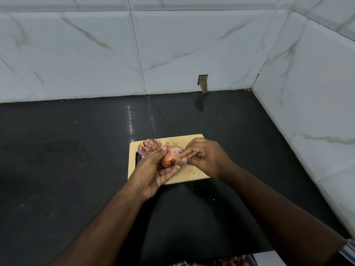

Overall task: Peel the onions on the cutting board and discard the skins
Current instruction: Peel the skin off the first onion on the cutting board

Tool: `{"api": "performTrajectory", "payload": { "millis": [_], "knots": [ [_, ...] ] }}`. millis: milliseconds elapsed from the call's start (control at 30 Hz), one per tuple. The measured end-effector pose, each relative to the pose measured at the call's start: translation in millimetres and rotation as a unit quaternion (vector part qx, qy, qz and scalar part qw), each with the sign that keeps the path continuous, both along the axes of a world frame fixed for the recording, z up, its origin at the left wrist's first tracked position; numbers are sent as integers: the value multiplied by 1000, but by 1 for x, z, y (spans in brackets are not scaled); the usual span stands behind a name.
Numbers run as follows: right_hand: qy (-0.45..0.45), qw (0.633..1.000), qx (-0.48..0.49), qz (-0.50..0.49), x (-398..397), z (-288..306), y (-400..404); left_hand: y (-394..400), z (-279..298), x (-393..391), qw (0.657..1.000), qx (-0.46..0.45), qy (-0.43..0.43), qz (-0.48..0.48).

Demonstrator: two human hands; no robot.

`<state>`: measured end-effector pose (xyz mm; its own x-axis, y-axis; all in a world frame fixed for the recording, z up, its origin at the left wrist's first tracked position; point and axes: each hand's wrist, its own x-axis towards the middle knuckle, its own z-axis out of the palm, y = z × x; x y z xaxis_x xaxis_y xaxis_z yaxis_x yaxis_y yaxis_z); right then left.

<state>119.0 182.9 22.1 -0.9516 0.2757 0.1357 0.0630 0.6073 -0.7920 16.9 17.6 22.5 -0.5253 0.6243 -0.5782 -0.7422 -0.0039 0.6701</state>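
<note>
A reddish-brown onion [170, 160] is held just above the wooden cutting board [189, 174]. My left hand [153, 170] cups it from the left, thumb on top and fingers underneath. My right hand [203, 156] pinches a strip of papery skin at the onion's right side. A second onion [148, 147], purple with torn skin, lies on the board's far left corner. Small skin scraps lie on the board under my right hand.
The board sits on a black countertop [76, 169] in a corner of white marble-look tiled walls [317, 93]. A container holding onion skins [233, 262] shows at the bottom edge, below the counter front. A small hole [203, 83] marks the back wall.
</note>
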Motion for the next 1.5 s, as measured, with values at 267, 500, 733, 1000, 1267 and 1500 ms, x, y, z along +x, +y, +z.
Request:
{"api": "performTrajectory", "payload": {
  "millis": [267, 500, 733, 1000, 1267, 1500],
  "knots": [
    [-124, 991, -12, -50, 2, 1, 12, -6, -8, -5, 999, -4, -44, 1],
    [-120, 965, -231, 37, -3, 6, -12, -6, -5, -1, 996, 33, 25, -73],
    [-67, 979, -192, 15, 1, 7, -9, -9, -2, -4, 993, 7, 90, -77],
    [-90, 988, -122, 13, -6, 13, -7, -8, -6, -5, 990, 16, 95, -102],
    [-100, 993, -54, 16, -8, 9, -2, -8, -10, -7, 992, 21, 87, -93],
    [-45, 996, -74, 32, -6, 10, -10, -6, -10, -9, 990, 3, 106, -92]
  ]
}}
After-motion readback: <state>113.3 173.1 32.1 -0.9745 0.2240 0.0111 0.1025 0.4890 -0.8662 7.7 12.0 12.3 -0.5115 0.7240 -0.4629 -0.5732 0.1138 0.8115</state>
